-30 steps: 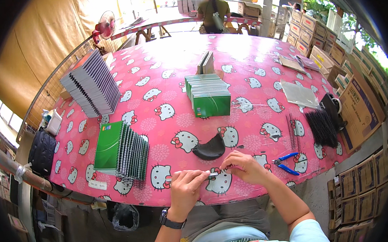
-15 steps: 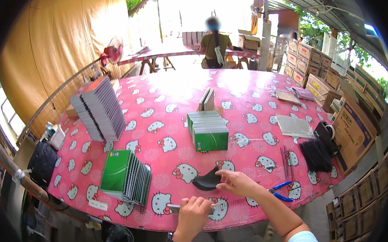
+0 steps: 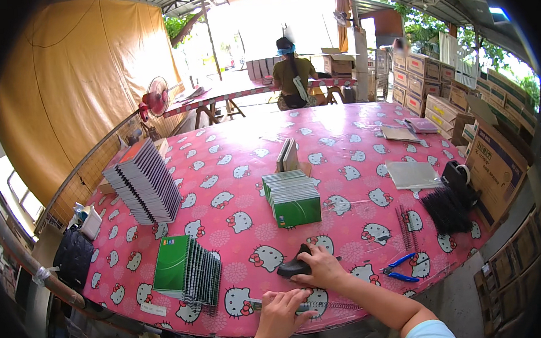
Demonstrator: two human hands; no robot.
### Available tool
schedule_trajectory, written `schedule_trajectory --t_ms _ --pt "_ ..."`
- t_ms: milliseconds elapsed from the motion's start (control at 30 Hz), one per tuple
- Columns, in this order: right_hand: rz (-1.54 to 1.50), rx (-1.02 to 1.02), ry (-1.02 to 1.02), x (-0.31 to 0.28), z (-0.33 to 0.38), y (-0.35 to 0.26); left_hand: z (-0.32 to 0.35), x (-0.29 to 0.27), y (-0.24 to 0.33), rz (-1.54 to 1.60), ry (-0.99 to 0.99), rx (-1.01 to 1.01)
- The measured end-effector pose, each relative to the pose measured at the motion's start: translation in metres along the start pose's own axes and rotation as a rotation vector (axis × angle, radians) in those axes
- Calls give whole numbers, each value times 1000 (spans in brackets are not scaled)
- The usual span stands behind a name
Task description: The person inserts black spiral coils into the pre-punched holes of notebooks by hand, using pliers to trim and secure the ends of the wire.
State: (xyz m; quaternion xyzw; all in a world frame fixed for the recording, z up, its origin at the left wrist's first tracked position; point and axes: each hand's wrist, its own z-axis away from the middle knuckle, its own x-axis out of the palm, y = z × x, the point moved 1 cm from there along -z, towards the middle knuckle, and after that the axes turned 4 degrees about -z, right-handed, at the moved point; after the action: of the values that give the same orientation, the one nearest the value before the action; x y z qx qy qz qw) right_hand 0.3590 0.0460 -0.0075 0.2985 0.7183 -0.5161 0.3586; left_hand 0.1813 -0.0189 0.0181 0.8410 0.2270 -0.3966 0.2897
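Near the front edge of the table, my left hand [image 3: 279,318] is closed over a small notebook [image 3: 254,304], which is mostly hidden under the fingers. A thin dark wire coil [image 3: 342,305] sticks out to the right from the notebook's edge. Just beyond, my right hand [image 3: 323,268] grips a black curved block [image 3: 295,266] that rests on the table, thumb and fingers on either side of its right end. To the right lie blue-handled pliers [image 3: 402,268], open and touched by neither hand.
Spiral-bound green notebooks [image 3: 187,272] stand stacked at left, with a taller notebook stack [image 3: 141,183] behind. More green notebooks [image 3: 292,198] sit mid-table. Black coils [image 3: 447,213] and a clear plastic sheet [image 3: 413,175] lie at right. Cartons [image 3: 497,175] line the right side; a person [image 3: 294,76] sits beyond.
My right hand has closed more fully over the black block, which now sits more upright. My left hand's fingers have stretched out over the notebook. The view has tilted upward.
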Motion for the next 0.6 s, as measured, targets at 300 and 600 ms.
schedule_trajectory --t_ms 300,600 --pt "-1212 -137 -261 -29 52 28 17 -5 -25 -51 50 -95" --pt "-882 -83 -352 -44 48 2 17 -1 -27 3 63 -112"
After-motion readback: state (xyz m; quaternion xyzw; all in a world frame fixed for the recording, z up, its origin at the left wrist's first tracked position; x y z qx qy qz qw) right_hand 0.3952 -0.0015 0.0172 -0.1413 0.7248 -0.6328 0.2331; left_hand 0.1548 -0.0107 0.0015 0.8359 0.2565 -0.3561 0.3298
